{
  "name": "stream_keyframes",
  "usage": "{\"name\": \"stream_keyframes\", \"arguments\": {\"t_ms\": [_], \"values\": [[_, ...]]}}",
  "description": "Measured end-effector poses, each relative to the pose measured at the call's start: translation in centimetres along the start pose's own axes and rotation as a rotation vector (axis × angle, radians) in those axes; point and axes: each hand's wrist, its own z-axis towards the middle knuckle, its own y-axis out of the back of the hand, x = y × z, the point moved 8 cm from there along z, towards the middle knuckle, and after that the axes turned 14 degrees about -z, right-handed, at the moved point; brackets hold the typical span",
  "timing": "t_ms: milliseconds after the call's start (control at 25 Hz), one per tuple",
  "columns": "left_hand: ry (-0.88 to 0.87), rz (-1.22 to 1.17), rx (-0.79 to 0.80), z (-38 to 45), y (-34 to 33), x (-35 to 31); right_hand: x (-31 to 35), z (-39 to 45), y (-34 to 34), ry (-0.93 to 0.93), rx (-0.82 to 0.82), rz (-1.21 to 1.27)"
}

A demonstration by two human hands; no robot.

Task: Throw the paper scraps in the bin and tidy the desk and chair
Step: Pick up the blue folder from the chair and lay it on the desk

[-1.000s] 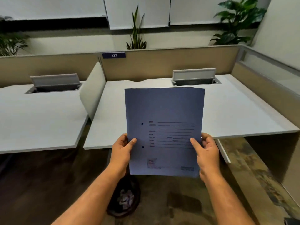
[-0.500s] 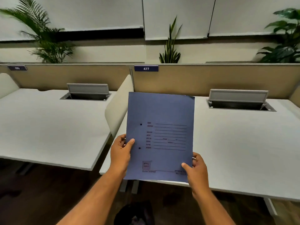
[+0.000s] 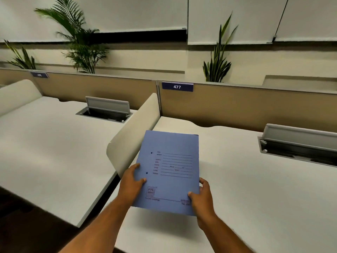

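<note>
Both bare forearms reach forward, the left hand [image 3: 131, 181] and right hand [image 3: 201, 195] each pinching a lower edge, thumbs on top.

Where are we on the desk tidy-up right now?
No paper scraps show on the desk, so that part looks done; the bin is out of view. In hand: both the left hand and right hand grip the blue folder above the desk. Left: setting it down; the chair is unseen.
</note>
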Motion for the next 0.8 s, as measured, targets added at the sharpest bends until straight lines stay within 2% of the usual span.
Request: {"name": "stream_keyframes", "arguments": {"t_ms": [120,240,360,560,680,800], "values": [[-0.056,0.125,0.031,5.4,-1.6,-1.0,0.7,3.6,-1.9,0.0,0.055,0.004],[-0.074,0.25,0.062,10.7,-2.7,-0.9,1.9,7.2,-3.6,0.096,0.133,-0.097],[-0.045,0.292,0.109,15.9,-4.0,0.6,2.0,12.2,-5.4,0.117,0.169,-0.236],[-0.05,0.378,0.193,23.6,-6.8,2.6,2.2,20.6,-8.4,0.06,0.128,-0.564],[-0.014,0.579,0.38,25.5,-9.7,4.8,3.2,23.1,-8.8,0.128,0.077,-0.984],[-0.056,0.837,0.459,28.0,-11.6,5.4,3.7,26.1,-10.0,0.171,0.164,-1.223]]}}
